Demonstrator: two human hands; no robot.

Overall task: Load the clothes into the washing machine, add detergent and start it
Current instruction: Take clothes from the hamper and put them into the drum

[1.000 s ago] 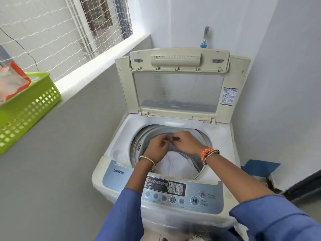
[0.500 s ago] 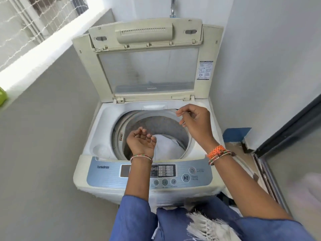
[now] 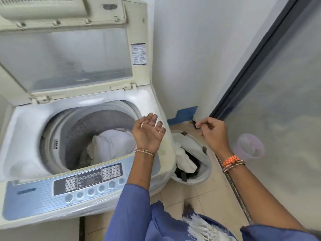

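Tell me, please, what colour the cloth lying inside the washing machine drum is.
White: the cloth in the drum is plain white, seen in the head view.

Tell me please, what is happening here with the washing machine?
A person is loading laundry. The washing machine stands with its lid up, and a white cloth already lies in the drum. Both hands are empty now: the left hand hovers open, palm up, above the machine's right edge, and the right hand, fingers loosely curled, is above the laundry basket on the floor beside the machine. More clothes, white and dark, wait in that basket. No detergent is in view.
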